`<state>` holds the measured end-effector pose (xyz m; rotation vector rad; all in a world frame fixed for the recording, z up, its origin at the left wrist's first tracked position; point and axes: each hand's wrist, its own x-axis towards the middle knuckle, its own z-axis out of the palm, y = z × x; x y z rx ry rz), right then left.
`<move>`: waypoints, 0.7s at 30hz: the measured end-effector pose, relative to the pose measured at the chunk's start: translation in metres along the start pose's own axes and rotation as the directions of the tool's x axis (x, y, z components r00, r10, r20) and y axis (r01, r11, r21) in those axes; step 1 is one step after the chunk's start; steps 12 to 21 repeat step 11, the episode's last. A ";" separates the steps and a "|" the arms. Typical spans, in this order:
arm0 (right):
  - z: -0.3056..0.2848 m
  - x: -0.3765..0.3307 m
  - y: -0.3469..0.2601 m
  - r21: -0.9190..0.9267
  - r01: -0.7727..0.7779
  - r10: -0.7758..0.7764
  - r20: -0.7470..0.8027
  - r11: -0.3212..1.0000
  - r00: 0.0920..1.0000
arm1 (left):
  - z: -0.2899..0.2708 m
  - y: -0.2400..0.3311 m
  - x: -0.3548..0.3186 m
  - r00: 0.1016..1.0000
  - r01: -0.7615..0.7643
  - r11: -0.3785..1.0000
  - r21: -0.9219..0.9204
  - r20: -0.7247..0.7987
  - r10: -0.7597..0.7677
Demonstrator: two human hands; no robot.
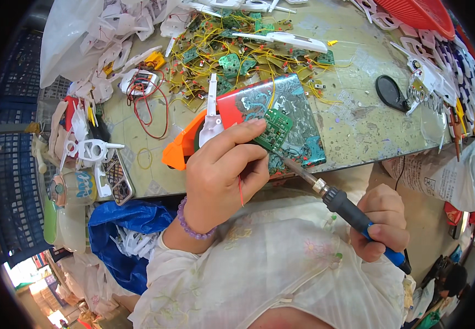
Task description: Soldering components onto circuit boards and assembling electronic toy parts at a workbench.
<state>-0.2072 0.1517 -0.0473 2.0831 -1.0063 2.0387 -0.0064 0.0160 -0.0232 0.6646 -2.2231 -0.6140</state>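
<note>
Between its fingertips my left hand (223, 164) pinches a green circuit board (274, 130), tilted above a worn, stained mat with a red edge (231, 109). Yellow wires rise from the board's far side. A thin red wire hangs below my left fingers. My right hand (381, 222) is wrapped round the blue and black handle of a soldering iron (342, 204). The iron's tip points at the board's near edge; whether they touch I cannot tell. Beside my left hand lie an orange plastic part (185, 143) and a white plastic shell piece (211, 120).
A heap of circuit boards with yellow wires (232, 60) covers the table's far middle. White plastic shells (106, 44) pile up at left, near a phone (119, 178). A black round lid (391, 92) and red basket (418, 13) are at right. A blue bag (106, 230) hangs below.
</note>
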 end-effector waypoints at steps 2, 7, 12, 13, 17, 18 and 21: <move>0.000 0.000 0.000 -0.014 0.002 -0.002 0.007 1.000 1.000 | 0.001 -0.001 -0.001 1.000 0.008 1.000 -0.015 -0.006 -0.008; 0.000 -0.001 0.002 -0.011 0.012 -0.011 0.022 1.000 1.000 | 0.000 0.000 0.000 1.000 -0.006 1.000 0.003 0.001 0.006; 0.000 -0.002 0.002 -0.012 0.007 -0.007 0.036 1.000 0.999 | 0.000 0.000 -0.001 1.000 -0.010 1.000 0.004 -0.007 0.010; 0.000 -0.002 0.002 -0.012 0.007 -0.007 0.036 1.000 0.999 | 0.000 0.000 -0.001 1.000 -0.010 1.000 0.004 -0.007 0.010; 0.000 -0.002 0.002 -0.012 0.007 -0.007 0.036 1.000 0.999 | 0.000 0.000 -0.001 1.000 -0.010 1.000 0.004 -0.007 0.010; 0.000 -0.002 0.002 -0.012 0.007 -0.007 0.036 1.000 0.999 | 0.000 0.000 -0.001 1.000 -0.010 1.000 0.004 -0.007 0.010; 0.000 -0.002 0.002 -0.012 0.007 -0.007 0.036 1.000 0.999 | 0.000 0.000 -0.001 1.000 -0.010 1.000 0.004 -0.007 0.010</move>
